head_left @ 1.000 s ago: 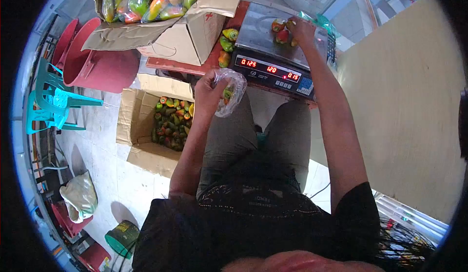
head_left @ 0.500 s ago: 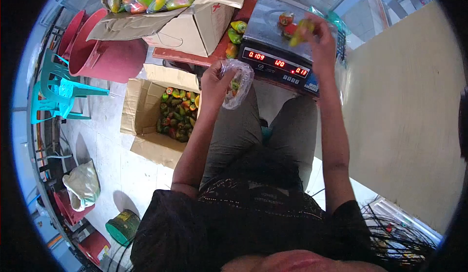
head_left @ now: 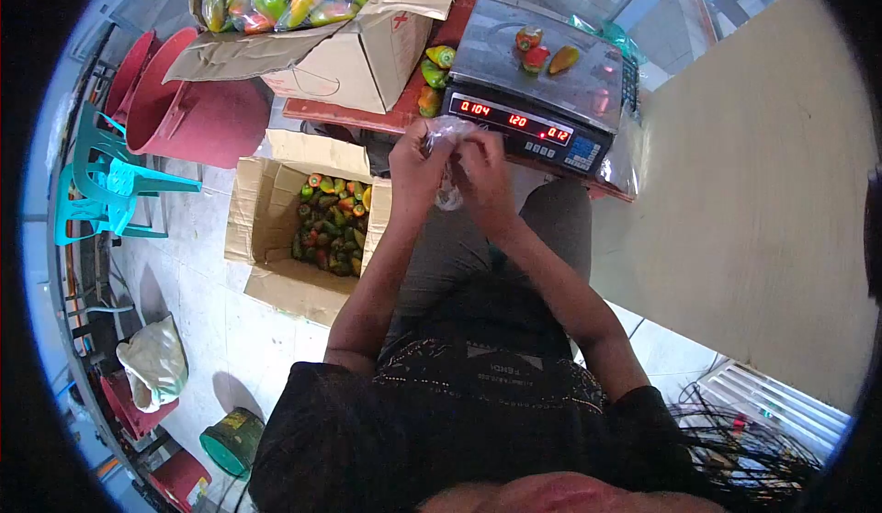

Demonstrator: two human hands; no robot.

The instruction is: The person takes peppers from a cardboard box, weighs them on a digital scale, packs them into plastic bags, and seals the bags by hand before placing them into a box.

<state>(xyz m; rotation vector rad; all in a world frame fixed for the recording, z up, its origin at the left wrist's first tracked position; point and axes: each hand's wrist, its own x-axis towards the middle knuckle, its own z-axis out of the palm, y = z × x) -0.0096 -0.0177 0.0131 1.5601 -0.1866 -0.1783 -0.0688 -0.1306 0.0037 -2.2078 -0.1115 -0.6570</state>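
A clear plastic bag (head_left: 450, 129) is held in front of the scale, over my lap. My left hand (head_left: 418, 169) has its fingers closed on one side of the bag, and my right hand (head_left: 484, 180) pinches the other side. What the bag contains is mostly hidden by my fingers. Just beyond, three peppers lie on the metal pan of a digital scale (head_left: 478, 49): an orange-red pepper (head_left: 528, 38), a red pepper (head_left: 536, 59) and a yellow-orange pepper (head_left: 563, 59). The red display reads 0.104, 1.20 and 0.12.
Left of the scale, several peppers (head_left: 434, 74) sit on a red table (head_left: 340, 113). A carton (head_left: 395, 63) there holds bagged peppers. On the floor stand an open box (head_left: 253, 205) of peppers, red tubs (head_left: 216, 118), teal chairs (head_left: 101, 182) and a green bucket (head_left: 234, 439). A pale board (head_left: 753, 201) rises at right.
My right hand has left the scale and come down to the bag in my left hand. The yellowish pepper it held now lies on the pan. The display went from 0.109 to 0.104.
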